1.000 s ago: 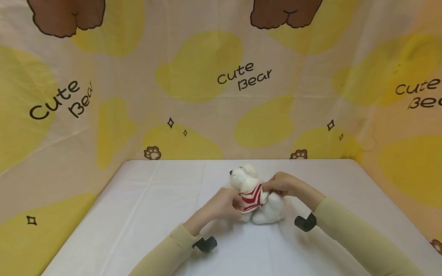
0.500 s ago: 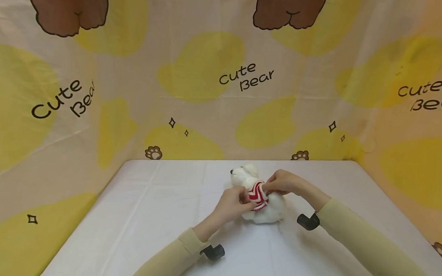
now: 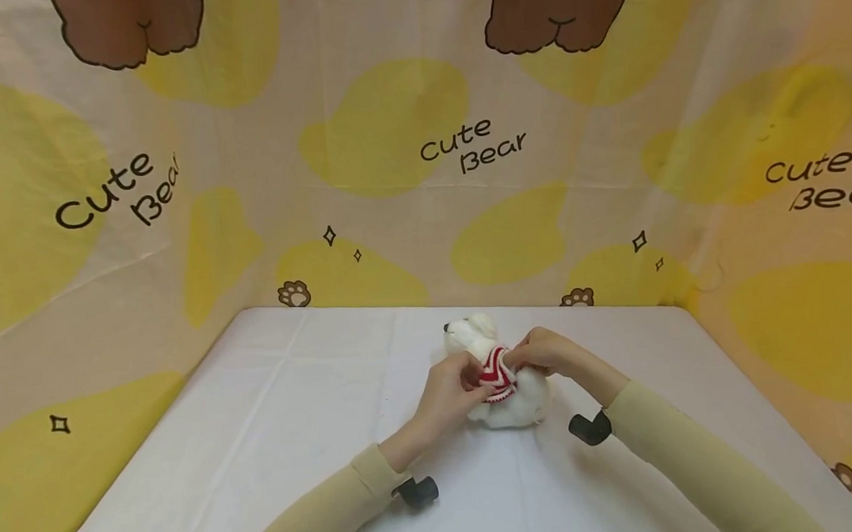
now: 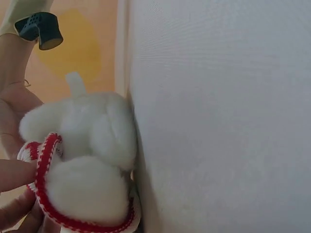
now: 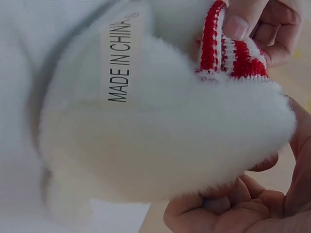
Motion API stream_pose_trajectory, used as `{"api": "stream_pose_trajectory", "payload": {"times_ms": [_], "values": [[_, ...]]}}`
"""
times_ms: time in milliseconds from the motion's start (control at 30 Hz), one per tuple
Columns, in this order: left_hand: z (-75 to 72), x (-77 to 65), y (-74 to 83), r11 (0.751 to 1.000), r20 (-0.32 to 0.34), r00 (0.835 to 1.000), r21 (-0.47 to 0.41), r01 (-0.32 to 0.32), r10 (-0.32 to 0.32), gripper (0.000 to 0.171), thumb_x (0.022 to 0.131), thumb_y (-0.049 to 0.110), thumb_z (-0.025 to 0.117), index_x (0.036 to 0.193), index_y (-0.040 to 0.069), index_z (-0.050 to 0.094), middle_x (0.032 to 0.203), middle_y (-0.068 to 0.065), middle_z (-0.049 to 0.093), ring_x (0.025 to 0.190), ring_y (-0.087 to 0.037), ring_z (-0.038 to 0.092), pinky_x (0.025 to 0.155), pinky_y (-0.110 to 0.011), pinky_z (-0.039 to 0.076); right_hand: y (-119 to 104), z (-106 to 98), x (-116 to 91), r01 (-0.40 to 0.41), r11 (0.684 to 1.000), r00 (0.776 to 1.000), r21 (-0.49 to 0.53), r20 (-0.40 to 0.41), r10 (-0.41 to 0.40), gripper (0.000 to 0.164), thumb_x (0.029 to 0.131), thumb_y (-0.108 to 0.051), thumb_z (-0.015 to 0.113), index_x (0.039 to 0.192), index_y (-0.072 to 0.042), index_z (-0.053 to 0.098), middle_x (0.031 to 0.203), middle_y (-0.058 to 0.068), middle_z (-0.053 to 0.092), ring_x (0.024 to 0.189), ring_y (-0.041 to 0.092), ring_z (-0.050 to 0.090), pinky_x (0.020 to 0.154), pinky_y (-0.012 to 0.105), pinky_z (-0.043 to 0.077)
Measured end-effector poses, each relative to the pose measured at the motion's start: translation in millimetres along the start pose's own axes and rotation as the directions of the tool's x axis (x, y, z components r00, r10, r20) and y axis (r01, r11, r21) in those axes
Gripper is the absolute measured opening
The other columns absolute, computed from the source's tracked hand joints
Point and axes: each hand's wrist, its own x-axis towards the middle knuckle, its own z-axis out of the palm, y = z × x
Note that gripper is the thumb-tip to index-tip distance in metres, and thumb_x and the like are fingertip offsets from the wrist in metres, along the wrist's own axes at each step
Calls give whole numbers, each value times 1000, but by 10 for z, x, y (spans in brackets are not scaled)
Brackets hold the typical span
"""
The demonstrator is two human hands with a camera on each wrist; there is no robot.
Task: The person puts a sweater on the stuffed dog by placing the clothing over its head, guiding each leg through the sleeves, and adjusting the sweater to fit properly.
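A white plush bear point(image 3: 514, 409) with a dark nose sits on the white-covered table, its head toward the left. A red-and-white knitted sweater point(image 3: 497, 374) lies around its upper body. My left hand point(image 3: 442, 391) pinches the sweater's edge between thumb and fingers; in the right wrist view the thumb presses on the striped knit point(image 5: 238, 56). From the other side, my right hand point(image 3: 553, 350) grips a furry limb of the bear, thumb and curled fingers on either side of it. In the left wrist view the sweater's red hem point(image 4: 43, 170) loops around a white furry part.
The white tabletop point(image 3: 296, 399) reaches back to a yellow-patterned fabric wall point(image 3: 385, 141) with bear prints, which also rises at left and right. Black camera mounts point(image 3: 418, 492) sit at both sleeve cuffs. A "MADE IN CHINA" label point(image 5: 119, 63) is on the bear.
My left hand has moved a little right and up along the sweater, drawing its lower edge up and rightward on the bear. The right hand stays almost in place.
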Motion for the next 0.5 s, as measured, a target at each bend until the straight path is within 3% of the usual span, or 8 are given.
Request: {"api": "stream_pose_trajectory", "payload": {"times_ms": [167,233,400,500], "values": [[27,10,-11,997,7,999,64,-49,48,13,77,2,73,78,6,61,75,-2,64,66,-4,56,60,-16,48,7,0,19,5,1000,1000,15,-4,-5,21,75,-17,64,56,-12,57,49,-9,36,46,3,31,46,17,28],[23,11,-4,994,27,999,103,-43,40,14,78,1,72,75,9,60,71,1,63,65,-3,54,59,-16,46,8,-1,27,-1,1000,1000,8,-6,1,21,74,-16,64,55,-13,56,49,-9,35,46,3,30,45,17,27],[-55,39,13,980,112,993,199,26,-49,18,77,2,72,72,12,58,66,6,58,62,-3,48,55,-16,41,9,-11,25,6,1000,1000,13,13,-6,15,73,-15,65,59,-10,59,50,-8,37,49,4,34,47,18,30],[-125,62,-13,967,123,987,248,67,-100,17,76,0,71,70,10,59,63,6,55,59,-5,45,51,-18,39,22,-26,36,16,999,999,47,43,-18,10,74,-14,66,68,-5,66,53,-7,43,53,5,39,50,19,37]]}}
